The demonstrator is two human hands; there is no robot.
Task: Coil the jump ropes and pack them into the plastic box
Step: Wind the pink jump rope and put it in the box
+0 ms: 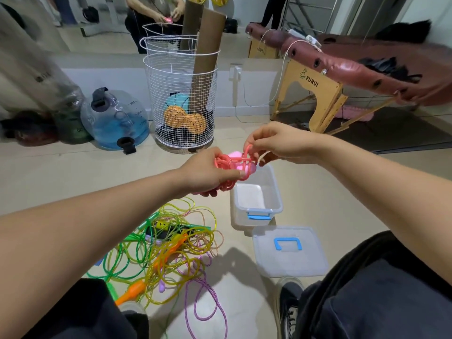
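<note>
Now my left hand [208, 174] grips the coiled pink jump rope [231, 165] above the plastic box [256, 206] | right hand [274, 145] pinches a loop | box holds nothing | lid [288, 250] alongside | tangled ropes [168, 253] on floor

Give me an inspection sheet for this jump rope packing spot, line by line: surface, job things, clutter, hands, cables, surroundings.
Surface: beige floor, person seated on it.
Job's things: pink jump rope coiled, held above the plastic box, which is open and looks empty; its lid lies beside it; tangled pile of ropes, green, yellow, orange, purple, uncoiled.
Clutter: nothing seen beyond the rope pile.
Hands: left hand grips the coil; right hand pinches a loop of it.
Cables: white cable runs from the wall outlet up to the massage table.
Surroundings: wire basket with cardboard tubes, blue water bag, mirror behind.
</note>
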